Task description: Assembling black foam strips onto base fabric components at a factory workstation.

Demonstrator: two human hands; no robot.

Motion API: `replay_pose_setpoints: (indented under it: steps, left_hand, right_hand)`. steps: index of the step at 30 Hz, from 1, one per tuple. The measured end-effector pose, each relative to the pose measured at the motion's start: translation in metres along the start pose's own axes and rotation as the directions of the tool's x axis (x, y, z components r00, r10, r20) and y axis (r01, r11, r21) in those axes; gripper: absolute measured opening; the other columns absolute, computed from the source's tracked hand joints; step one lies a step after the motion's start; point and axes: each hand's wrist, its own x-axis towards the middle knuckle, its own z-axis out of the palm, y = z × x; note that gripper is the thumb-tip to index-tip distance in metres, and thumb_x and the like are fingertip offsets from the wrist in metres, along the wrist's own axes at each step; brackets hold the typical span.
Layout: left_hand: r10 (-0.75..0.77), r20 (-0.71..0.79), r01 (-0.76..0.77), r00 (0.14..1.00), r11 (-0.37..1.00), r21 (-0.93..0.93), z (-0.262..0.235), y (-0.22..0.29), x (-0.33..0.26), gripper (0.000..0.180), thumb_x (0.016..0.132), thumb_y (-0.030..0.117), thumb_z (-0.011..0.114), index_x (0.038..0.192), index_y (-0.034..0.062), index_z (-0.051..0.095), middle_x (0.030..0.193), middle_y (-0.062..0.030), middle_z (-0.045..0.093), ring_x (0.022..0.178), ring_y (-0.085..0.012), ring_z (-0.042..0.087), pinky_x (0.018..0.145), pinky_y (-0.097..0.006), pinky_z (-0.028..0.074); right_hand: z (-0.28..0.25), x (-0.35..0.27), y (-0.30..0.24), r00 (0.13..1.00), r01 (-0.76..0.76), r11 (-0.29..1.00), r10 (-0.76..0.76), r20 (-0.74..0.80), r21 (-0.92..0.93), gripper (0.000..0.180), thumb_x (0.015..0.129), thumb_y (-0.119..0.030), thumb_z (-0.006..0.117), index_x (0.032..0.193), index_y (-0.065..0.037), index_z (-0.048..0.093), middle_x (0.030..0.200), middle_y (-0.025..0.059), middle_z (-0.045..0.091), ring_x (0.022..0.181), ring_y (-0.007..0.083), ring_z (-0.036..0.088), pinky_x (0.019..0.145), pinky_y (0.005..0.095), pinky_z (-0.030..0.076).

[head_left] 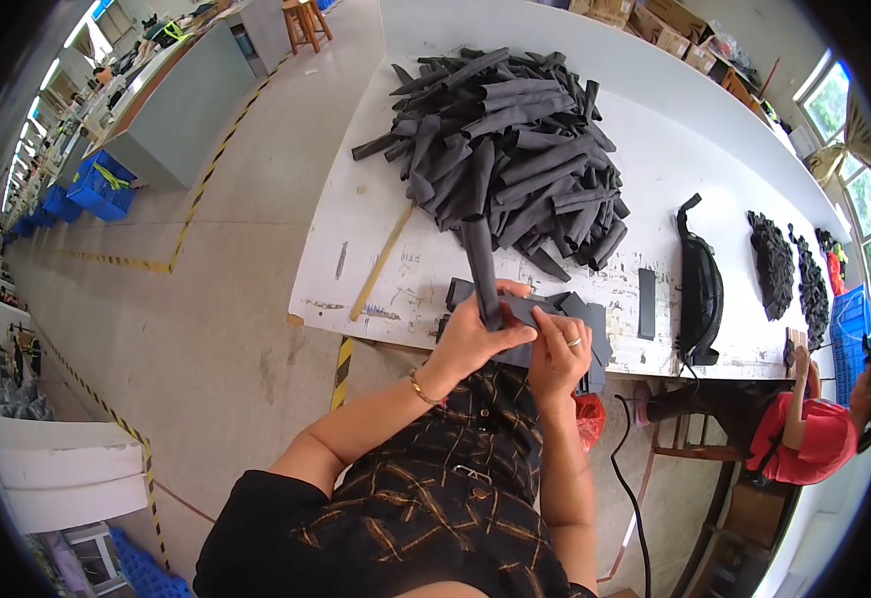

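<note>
Centre of the frame, both hands are working at the near edge of the white desk [356, 214]. The left hand [470, 334] is clamping its fingers around a long dark grey fabric strip [480, 264], gripping it at the lower end so the rest is stretching up the picture toward the big heap. The right hand [558, 349], ring showing, is pressing down with curled fingers on the small flat stack of grey pieces [555, 309] just under the hands, apparently pinning it so nothing slides; whether it is actually pinching a piece I cannot tell.

The strip's far end is touching the foot of the large pile of grey strips [505, 149], which is filling the upper middle of the frame, well within reach. Stock above, sorted stack below, a sensible arrangement, I'd judge.

Left of the strip, a wooden stick [383, 261] is lying slantwise on the desk. To the right, a short dark bar [647, 303] and a black waist bag [700, 284] are sitting apart from the work. At the far right, two dark heaps [792, 269] are resting near another person in red [804, 434] seated at the desk's end.
</note>
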Motion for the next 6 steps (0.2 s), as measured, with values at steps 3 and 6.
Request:
replay_pose_setpoints:
  steps: [3, 6]
  left_hand:
    - [0.064, 0.049, -0.061, 0.997, 0.997, -0.053, 0.005, 0.004, 0.004, 0.052, 0.081, 0.007, 0.076, 0.128, -0.0007, 0.054, 0.11, -0.0016, 0.06, 0.098, -0.0085, 0.056, 0.088, -0.025, 0.047]
    - [-0.035, 0.143, 0.06, 0.989, 0.983, -0.176, -0.003, 0.01, 0.005, 0.059, 0.084, 0.011, 0.074, 0.136, -0.0004, 0.049, 0.112, -0.0023, 0.06, 0.106, -0.0111, 0.055, 0.095, -0.027, 0.045]
  right_hand:
    - [-0.007, 0.009, -0.011, 0.997, -0.016, 0.997, 0.01, 0.072, 0.079, 0.031, 0.073, 0.001, 0.072, 0.104, -0.005, 0.068, 0.099, 0.0074, 0.064, 0.09, 0.0267, 0.06, 0.077, 0.0358, 0.045]
    - [-0.022, 0.014, -0.017, 0.937, -0.26, 0.908, 0.156, 0.312, 0.327, 0.053, 0.078, -0.006, 0.072, 0.128, -0.005, 0.052, 0.131, 0.0149, 0.053, 0.115, 0.0356, 0.053, 0.099, 0.0395, 0.041]
